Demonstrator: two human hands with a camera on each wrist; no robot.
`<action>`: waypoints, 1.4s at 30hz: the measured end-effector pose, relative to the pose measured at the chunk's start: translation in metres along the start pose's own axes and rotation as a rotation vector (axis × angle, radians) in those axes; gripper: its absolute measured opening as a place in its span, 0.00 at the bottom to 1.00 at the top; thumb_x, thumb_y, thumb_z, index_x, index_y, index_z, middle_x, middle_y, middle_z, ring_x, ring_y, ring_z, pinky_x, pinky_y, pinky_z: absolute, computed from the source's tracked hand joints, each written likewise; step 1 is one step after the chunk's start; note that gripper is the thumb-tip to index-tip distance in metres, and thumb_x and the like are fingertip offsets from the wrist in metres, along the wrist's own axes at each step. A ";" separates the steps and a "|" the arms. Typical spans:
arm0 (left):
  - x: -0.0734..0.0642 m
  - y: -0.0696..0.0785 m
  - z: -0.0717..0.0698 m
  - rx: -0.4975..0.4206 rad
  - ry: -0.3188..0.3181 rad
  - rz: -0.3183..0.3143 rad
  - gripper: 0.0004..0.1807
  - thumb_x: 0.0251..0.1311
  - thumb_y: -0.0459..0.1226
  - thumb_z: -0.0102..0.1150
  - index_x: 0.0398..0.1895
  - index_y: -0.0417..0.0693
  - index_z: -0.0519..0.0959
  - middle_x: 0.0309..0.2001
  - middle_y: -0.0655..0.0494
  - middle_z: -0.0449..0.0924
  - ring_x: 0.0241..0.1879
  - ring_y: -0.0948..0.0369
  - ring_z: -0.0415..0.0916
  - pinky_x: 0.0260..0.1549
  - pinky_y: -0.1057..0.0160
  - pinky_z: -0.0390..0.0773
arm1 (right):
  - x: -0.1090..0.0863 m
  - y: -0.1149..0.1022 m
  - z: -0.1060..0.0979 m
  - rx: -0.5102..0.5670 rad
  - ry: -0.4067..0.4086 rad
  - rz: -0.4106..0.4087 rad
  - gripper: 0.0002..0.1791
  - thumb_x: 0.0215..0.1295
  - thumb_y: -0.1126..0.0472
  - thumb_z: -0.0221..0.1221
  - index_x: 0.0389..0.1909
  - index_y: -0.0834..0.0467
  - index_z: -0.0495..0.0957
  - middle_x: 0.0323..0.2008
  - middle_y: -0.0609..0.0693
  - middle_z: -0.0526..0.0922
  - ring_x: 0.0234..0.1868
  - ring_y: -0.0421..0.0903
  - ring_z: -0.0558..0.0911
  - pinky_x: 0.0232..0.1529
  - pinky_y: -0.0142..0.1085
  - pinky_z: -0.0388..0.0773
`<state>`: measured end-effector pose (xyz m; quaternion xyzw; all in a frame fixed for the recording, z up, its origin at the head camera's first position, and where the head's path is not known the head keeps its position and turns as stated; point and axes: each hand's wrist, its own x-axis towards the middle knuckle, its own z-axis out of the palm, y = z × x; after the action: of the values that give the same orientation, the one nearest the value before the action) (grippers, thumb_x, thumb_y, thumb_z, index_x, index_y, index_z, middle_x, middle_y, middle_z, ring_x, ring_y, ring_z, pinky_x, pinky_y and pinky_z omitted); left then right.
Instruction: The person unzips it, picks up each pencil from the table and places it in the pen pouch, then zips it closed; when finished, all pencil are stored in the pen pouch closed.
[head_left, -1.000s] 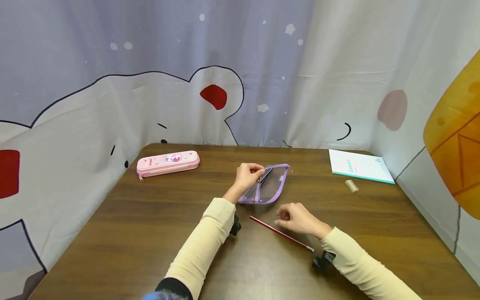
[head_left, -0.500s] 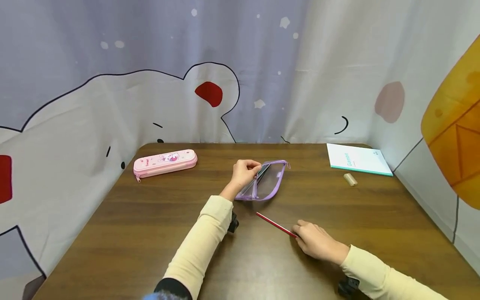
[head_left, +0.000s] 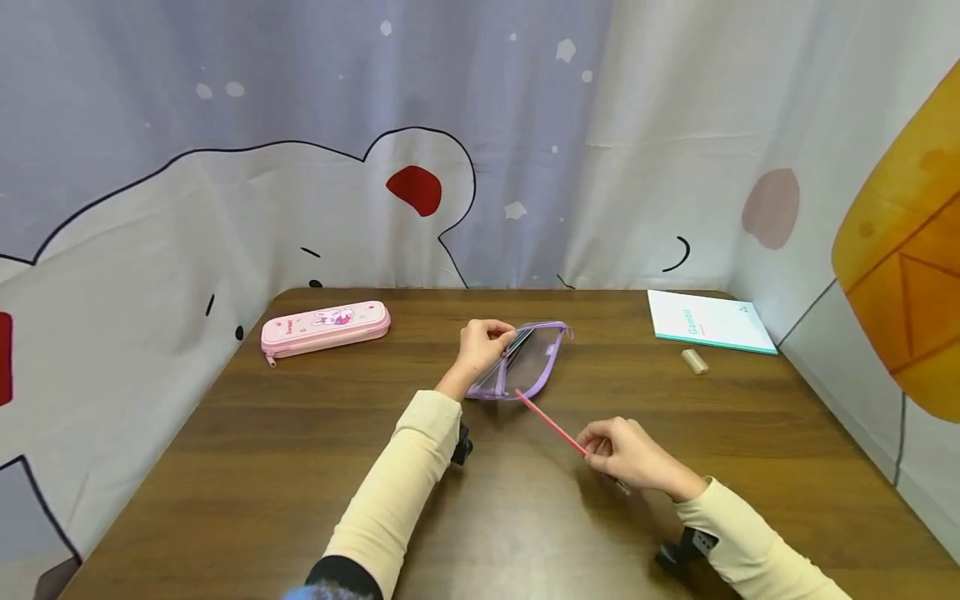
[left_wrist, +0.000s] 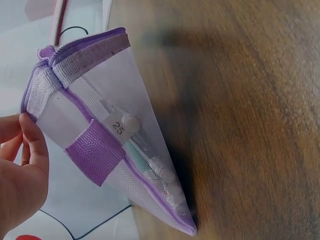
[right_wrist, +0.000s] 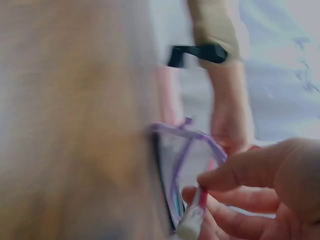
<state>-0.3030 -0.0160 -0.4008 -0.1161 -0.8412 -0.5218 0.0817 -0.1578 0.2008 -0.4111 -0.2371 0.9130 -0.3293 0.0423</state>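
Note:
Left of the table's middle, my left hand [head_left: 480, 348] pinches the upper edge of a mesh pencil pouch [head_left: 551, 360] with purple trim. Its mouth gapes, and slim dark sticks lie inside. Through the mesh in the left wrist view, the pouch [left_wrist: 110, 135] shows several white round ends and a tag reading 25. My right hand [head_left: 633, 457] pinches a red pencil [head_left: 551, 423] near its eraser end, tilted with the far tip up by the pouch's near edge. Whether that tip touches the pouch I cannot tell. In the right wrist view the white eraser [right_wrist: 190, 227] points back toward the camera.
A pink pencil case [head_left: 326, 327] lies at the back left of the wooden table [head_left: 315, 467]. At the back right are a white booklet [head_left: 708, 321] with a green edge and a small beige eraser [head_left: 695, 361]. A patterned curtain [head_left: 525, 167] hangs behind.
My right hand has taken hold of the red pencil near its eraser end and lifted it off the table, its far tip moving toward the pouch. My left hand keeps its hold on the pouch.

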 end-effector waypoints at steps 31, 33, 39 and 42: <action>-0.012 0.007 0.012 -0.066 -0.111 -0.073 0.09 0.54 0.36 0.57 0.33 0.39 0.82 0.32 0.43 0.83 0.16 0.71 0.70 0.20 0.74 0.73 | 0.127 0.001 0.041 0.719 0.350 0.427 0.24 0.53 0.73 0.54 0.52 0.73 0.65 0.30 0.62 0.81 0.17 0.38 0.78 0.24 0.33 0.80; -0.011 0.007 0.011 -0.088 -0.109 -0.077 0.09 0.54 0.35 0.57 0.33 0.38 0.82 0.32 0.43 0.83 0.17 0.71 0.70 0.20 0.74 0.74 | 0.129 0.000 0.044 0.628 0.349 0.424 0.20 0.53 0.71 0.54 0.49 0.71 0.69 0.33 0.64 0.81 0.19 0.38 0.79 0.26 0.34 0.80; -0.010 0.011 0.005 -0.151 -0.107 -0.080 0.09 0.54 0.34 0.57 0.34 0.37 0.81 0.32 0.42 0.82 0.17 0.71 0.70 0.21 0.74 0.74 | 0.121 -0.002 0.039 0.463 0.355 0.332 0.15 0.57 0.65 0.54 0.43 0.70 0.74 0.34 0.66 0.82 0.24 0.49 0.83 0.26 0.36 0.80; -0.010 0.013 -0.001 -0.180 -0.122 -0.086 0.09 0.54 0.34 0.56 0.34 0.35 0.81 0.33 0.40 0.82 0.18 0.70 0.70 0.21 0.74 0.74 | 0.110 -0.001 0.027 0.322 0.410 0.237 0.13 0.57 0.64 0.55 0.40 0.68 0.77 0.31 0.62 0.83 0.25 0.51 0.83 0.24 0.33 0.79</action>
<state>-0.2898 -0.0127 -0.3922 -0.1182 -0.7984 -0.5904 -0.0027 -0.2488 0.1337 -0.4225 -0.0473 0.8598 -0.5039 -0.0681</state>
